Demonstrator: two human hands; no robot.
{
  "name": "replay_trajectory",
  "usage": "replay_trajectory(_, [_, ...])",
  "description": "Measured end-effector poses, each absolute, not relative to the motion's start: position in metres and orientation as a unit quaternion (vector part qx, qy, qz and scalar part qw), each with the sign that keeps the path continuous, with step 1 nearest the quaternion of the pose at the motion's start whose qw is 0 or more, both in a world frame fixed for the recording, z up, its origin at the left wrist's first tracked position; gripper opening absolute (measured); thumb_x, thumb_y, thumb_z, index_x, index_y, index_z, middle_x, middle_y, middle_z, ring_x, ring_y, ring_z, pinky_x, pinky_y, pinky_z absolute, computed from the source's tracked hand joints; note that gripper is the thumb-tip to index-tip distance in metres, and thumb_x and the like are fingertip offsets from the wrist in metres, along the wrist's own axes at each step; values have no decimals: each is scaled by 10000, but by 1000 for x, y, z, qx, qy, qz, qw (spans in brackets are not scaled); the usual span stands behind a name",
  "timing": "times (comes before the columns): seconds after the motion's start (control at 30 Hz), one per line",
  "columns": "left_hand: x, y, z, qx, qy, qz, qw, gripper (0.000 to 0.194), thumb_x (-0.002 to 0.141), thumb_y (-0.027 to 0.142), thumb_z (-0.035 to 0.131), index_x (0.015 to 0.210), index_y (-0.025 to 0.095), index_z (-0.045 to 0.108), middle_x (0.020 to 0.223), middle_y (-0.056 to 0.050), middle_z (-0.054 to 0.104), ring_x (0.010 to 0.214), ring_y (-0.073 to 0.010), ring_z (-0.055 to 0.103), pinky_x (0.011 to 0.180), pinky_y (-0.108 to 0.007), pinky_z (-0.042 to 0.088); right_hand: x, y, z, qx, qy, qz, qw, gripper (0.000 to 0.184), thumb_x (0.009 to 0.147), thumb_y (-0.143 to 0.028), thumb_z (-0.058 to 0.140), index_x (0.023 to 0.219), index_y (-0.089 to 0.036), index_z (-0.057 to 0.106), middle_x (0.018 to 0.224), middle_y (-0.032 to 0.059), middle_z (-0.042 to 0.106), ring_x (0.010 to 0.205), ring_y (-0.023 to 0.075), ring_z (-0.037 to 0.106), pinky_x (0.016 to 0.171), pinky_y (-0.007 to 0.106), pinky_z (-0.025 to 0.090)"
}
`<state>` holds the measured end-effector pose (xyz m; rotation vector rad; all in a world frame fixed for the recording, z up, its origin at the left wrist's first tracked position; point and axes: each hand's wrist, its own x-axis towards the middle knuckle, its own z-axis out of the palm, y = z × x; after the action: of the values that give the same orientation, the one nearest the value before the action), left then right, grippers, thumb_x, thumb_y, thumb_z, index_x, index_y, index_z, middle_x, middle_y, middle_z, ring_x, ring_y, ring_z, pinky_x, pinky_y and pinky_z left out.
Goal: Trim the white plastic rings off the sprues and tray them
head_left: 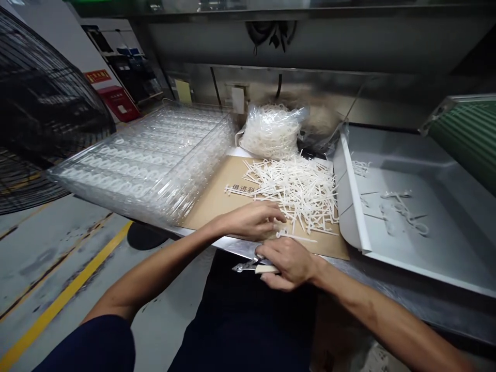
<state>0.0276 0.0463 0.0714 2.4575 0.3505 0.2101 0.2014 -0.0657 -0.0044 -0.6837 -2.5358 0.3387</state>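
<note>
My right hand (289, 261) is closed around small cutting pliers (248, 266) with a cream handle, their metal jaws pointing left over the table's front edge. Just above it, my left hand (256, 219) hovers at the near side of a pile of white cable ties (298, 191). Its fingers are bent and a little apart, and I see nothing held in them. One loose white tie (298, 237) lies on the cardboard (209, 191) between the two hands. The pile covers much of the cardboard's right part.
Stacked clear plastic trays (155, 155) with white parts fill the left. A clear bag (273, 129) of white pieces stands behind the pile. To the right, a light grey bin (387, 243) holds a few pieces. A large fan (42, 98) stands far left.
</note>
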Motion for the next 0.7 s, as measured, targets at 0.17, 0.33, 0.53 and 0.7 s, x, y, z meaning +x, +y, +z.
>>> replay_trajectory(0.17, [51, 45, 67, 938, 114, 36, 325, 288, 1031, 210, 510, 1217, 159, 723, 1186, -125, 710, 1087, -234, 672, 971, -334, 499, 201, -66, -8, -238, -932, 117, 245, 258, 918, -424, 523, 1021, -193, 571, 768, 51, 658, 657, 222, 591, 622, 336, 441])
replay_trajectory(0.33, [62, 46, 64, 940, 74, -31, 332, 288, 1029, 176, 483, 1179, 169, 729, 1184, -121, 709, 1113, -230, 662, 993, -305, 492, 202, -68, -5, -257, -934, 95, 229, 284, 910, -425, 528, 1023, -177, 608, 780, 62, 695, 645, 233, 615, 586, 353, 422])
replay_trajectory(0.53, [63, 55, 65, 904, 61, -39, 422, 191, 913, 108, 594, 945, 191, 763, 1019, -68, 759, 987, -219, 686, 919, -282, 522, 208, -73, 6, -241, -926, 74, 279, 301, 917, -313, 509, 1161, -153, 581, 833, 72, 718, 679, 244, 684, 587, 360, 436])
replay_trajectory(0.7, [49, 60, 58, 857, 62, -5, 511, 259, 871, 133, 645, 1083, 166, 790, 1047, -56, 753, 992, -221, 705, 890, -296, 538, 209, -75, 13, -214, -917, -1, 336, 379, 1010, -310, 419, 1296, -96, 545, 926, 151, 762, 698, 258, 715, 646, 363, 511])
